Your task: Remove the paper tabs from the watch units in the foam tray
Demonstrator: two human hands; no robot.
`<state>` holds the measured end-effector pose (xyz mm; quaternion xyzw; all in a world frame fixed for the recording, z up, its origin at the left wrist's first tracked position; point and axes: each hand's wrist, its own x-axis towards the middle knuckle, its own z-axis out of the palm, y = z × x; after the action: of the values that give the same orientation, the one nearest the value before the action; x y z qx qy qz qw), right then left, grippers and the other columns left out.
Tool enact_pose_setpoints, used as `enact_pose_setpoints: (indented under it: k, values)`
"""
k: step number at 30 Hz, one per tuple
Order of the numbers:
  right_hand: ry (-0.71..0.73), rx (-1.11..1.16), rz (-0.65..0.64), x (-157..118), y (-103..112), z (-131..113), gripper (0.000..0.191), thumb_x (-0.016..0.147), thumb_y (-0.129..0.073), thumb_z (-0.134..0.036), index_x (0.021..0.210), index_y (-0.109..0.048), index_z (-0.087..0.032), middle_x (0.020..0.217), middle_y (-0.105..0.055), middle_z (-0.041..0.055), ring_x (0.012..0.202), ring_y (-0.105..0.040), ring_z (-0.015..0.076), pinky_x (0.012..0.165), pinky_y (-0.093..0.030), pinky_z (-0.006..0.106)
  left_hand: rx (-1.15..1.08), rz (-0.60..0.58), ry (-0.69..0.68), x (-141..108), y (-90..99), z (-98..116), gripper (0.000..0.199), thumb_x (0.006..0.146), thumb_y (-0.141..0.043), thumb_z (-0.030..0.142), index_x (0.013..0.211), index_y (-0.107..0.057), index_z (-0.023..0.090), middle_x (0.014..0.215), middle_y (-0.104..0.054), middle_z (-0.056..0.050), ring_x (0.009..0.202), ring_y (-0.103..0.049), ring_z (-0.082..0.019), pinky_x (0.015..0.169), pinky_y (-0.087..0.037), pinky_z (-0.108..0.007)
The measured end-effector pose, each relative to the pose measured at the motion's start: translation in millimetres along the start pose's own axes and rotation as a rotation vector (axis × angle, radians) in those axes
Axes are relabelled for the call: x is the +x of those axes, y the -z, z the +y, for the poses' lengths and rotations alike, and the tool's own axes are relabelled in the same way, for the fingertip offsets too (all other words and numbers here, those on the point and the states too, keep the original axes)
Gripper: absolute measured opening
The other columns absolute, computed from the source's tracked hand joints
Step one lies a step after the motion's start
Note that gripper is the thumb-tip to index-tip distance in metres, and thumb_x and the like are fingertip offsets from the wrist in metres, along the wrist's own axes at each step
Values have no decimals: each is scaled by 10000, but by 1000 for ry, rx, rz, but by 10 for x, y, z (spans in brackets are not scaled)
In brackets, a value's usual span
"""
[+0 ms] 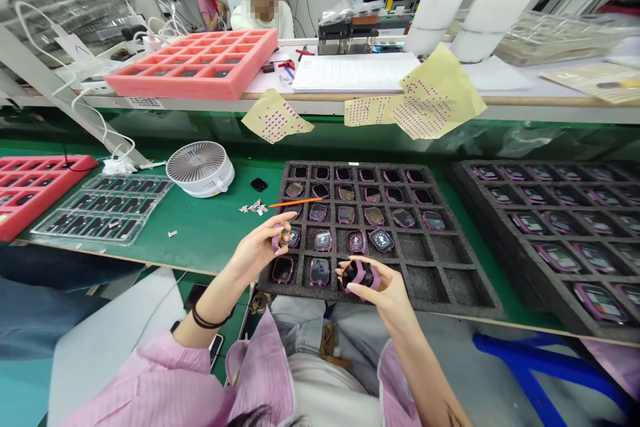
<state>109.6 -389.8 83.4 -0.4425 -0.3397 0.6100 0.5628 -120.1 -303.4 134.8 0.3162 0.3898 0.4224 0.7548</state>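
My left hand (257, 247) pinches a small purple case (281, 237) between thumb and fingers, with a metallic spot showing on it. My right hand (373, 287) grips a black-and-pink watch-like unit (361, 275), and its fingers hide much of it. Both hands are above the near edge of a dark foam tray (470, 287). Its cells hold several pink-framed watch-like units (323, 240), and some near-side cells hold none. An orange stick (295, 203) lies across the tray's left edge, near my left hand.
A white fan (200, 169) and paper scraps (255, 207) sit on the green mat (215, 233). A clear tray (103, 209) and red tray (35, 193) lie left; another foam tray (550, 240) lies right. A person (263, 3) sits across the shelf.
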Motion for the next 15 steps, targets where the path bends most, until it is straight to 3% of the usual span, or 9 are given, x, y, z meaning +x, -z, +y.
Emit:
enact_pose_setpoints:
  k: [10,15]
  values:
    - [102,-29,19,90,-35,143,436,554,-859,-215,964,-711,-216,949,-753,77,889,-719,272,872,-559,448,110,91,-149,21,66,-49,291,719,-638,183,999,-707,148,857,-527,-44,724,-476,-114,514,-358,-192]
    - [96,25,17,105,-93,94,457,501,-876,-227,924,-704,-207,923,-758,75,871,-722,282,836,-575,438,322,108,-173,71,-43,-53,306,708,-687,245,1006,-707,179,858,-545,-15,714,-471,-103,621,-395,-213]
